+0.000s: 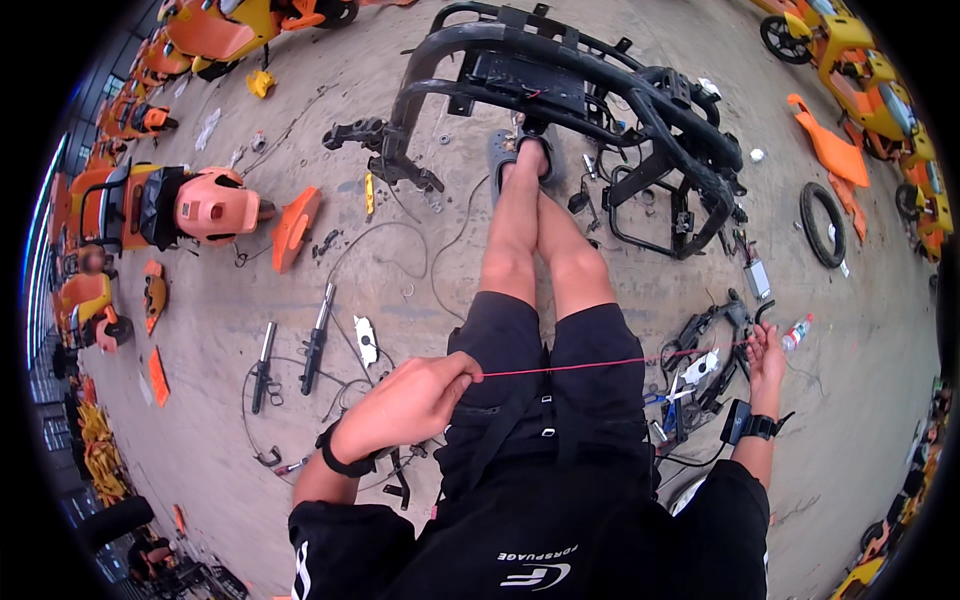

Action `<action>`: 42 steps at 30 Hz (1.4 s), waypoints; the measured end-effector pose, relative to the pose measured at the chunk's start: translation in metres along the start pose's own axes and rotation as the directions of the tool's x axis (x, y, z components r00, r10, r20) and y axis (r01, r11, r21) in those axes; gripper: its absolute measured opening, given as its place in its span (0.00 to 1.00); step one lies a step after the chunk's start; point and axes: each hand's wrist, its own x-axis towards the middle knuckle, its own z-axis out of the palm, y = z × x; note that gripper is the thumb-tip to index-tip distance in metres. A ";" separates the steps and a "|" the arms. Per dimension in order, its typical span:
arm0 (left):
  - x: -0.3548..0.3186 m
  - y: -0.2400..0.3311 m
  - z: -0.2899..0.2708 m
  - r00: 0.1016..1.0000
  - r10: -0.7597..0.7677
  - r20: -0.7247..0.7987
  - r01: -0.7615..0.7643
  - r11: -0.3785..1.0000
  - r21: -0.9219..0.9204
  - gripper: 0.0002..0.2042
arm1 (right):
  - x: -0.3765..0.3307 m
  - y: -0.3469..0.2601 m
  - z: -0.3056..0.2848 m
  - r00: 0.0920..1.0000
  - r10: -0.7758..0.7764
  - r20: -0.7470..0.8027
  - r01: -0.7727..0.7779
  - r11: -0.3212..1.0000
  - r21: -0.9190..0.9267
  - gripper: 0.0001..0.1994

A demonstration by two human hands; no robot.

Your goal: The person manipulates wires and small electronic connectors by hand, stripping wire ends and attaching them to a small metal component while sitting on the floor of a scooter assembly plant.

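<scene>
You have a thin red wire point(610, 365) drawn taut across your lap: your left hand point(405, 405) is closed in a fist pinching one end near your thigh, and your right hand point(768, 355) pinches the other end out by the tangle of black cables and parts point(705, 370) on the concrete floor point(400, 260). Judging by that, the wire looks pulled free along its length, while the rest of the harness lies unsorted. The stripped black scooter frame point(570, 90) stands at your feet. No bin or box shows; loose parts, such as the fork tubes point(315, 340), sit on the floor.
</scene>
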 end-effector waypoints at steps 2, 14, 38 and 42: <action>-0.001 0.001 0.004 0.999 0.025 -0.033 -0.025 1.000 0.014 0.06 | 0.000 0.001 -0.002 1.000 -0.005 -0.016 0.005 1.000 -0.004 0.18; 0.008 0.036 -0.001 0.998 0.034 0.046 -0.035 0.999 0.010 0.04 | -0.157 -0.089 0.139 0.851 -0.264 0.454 0.509 0.630 -0.587 0.14; -0.003 0.044 -0.008 0.800 0.541 0.260 -0.594 0.775 0.216 0.10 | -0.283 -0.054 0.270 -0.428 -0.365 0.827 0.767 0.337 0.546 0.21; -0.007 0.037 -0.016 0.812 0.560 0.164 -0.579 0.807 0.114 0.12 | -0.277 -0.067 0.260 -0.424 -0.335 0.841 0.798 0.300 0.522 0.22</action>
